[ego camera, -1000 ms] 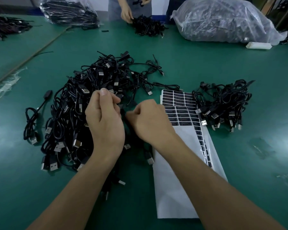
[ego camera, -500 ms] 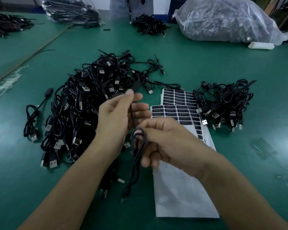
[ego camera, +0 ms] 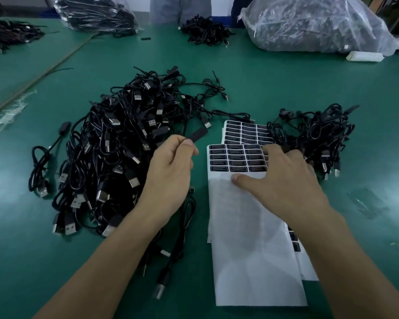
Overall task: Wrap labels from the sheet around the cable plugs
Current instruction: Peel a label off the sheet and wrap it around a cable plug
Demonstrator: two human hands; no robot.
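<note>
My left hand (ego camera: 171, 166) pinches the flat black plug (ego camera: 198, 135) of one cable between thumb and forefinger, just left of the label sheet. That cable (ego camera: 182, 226) trails under the hand down to its USB end (ego camera: 161, 286) near the table's front. My right hand (ego camera: 279, 178) lies spread on the label sheet (ego camera: 251, 261). Its thumb presses the white backing and its fingers reach the black labels (ego camera: 235, 157) at the sheet's right edge. A second label sheet (ego camera: 247, 131) lies underneath.
A big tangle of black USB cables (ego camera: 115, 153) lies to the left and a smaller pile (ego camera: 318, 134) to the right of the sheets. At the back are plastic bags of cables (ego camera: 309, 24), another cable heap (ego camera: 205, 31), a white box (ego camera: 364, 56) and a person standing.
My right hand has let go of the cable loop and moved right onto the label sheet. My left hand now holds the plug up by its tip, and the cable has dropped to the table.
</note>
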